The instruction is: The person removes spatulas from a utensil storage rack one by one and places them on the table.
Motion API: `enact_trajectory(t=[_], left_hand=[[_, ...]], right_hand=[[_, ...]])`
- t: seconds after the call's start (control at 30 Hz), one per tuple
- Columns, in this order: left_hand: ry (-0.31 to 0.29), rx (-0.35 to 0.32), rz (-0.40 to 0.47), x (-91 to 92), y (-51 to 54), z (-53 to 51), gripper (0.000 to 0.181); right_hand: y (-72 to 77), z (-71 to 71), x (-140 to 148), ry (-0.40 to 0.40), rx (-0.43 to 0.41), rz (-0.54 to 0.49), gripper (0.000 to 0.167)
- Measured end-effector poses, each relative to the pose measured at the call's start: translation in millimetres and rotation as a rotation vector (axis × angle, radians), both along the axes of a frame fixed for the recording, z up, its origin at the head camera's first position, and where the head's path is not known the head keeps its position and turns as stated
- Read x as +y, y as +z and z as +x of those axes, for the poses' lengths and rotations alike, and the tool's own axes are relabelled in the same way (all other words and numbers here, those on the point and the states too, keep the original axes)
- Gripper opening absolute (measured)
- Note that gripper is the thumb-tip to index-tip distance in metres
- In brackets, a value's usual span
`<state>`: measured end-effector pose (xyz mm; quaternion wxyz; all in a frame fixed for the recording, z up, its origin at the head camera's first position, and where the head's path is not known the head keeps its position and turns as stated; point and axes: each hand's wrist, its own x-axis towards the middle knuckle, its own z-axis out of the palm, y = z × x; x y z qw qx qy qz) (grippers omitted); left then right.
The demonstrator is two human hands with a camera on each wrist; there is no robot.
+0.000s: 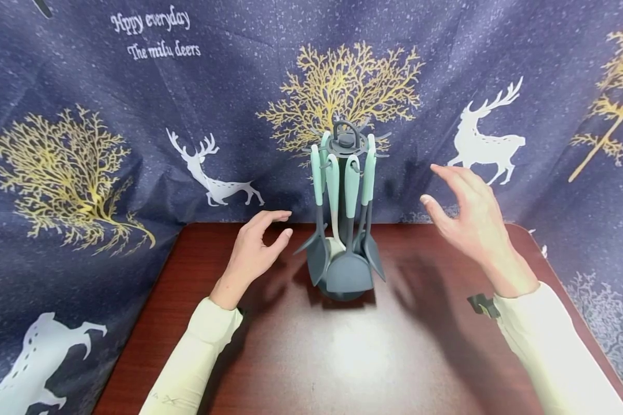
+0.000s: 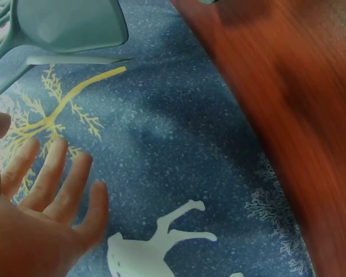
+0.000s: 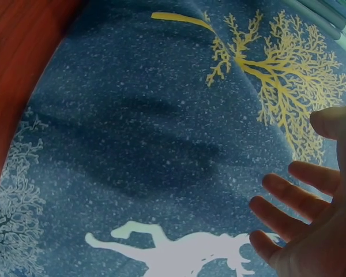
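A carousel utensil stand (image 1: 346,140) with a ring handle on top stands upright near the table's back edge. Several kitchen utensils with mint-green handles and grey heads hang round it, a broad turner (image 1: 349,274) at the front. My left hand (image 1: 254,245) hovers to the left of the stand, fingers loosely bent and apart from it. On the other side, farther off and higher, my right hand (image 1: 472,222) is in the air with thumb and fingers spread. Neither holds anything. The left wrist view shows the turner's head (image 2: 72,23) beyond my fingers.
The stand rests on a dark red-brown wooden table (image 1: 291,357) with rounded back corners. Behind it hangs a blue cloth (image 1: 311,34) printed with white deer and golden trees. A dark strap (image 1: 483,305) shows at my right cuff.
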<state>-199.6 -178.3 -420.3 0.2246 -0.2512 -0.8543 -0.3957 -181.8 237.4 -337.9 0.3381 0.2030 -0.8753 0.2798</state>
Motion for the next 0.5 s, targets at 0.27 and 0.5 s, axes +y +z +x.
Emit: enact_trajectory(t=[0.27, 0.5], left_hand=[[-0.016, -0.009, 0.022, 2.9, 2.3, 0.9, 0.036], [-0.037, -0.019, 0.044, 6.1, 5.0, 1.1, 0.036]], right_hand=[[3.7, -0.3, -5.8, 0.008, 0.021, -0.008, 0.053], [9.2, 0.6, -11.0, 0.023, 0.053, -0.015, 0.053]])
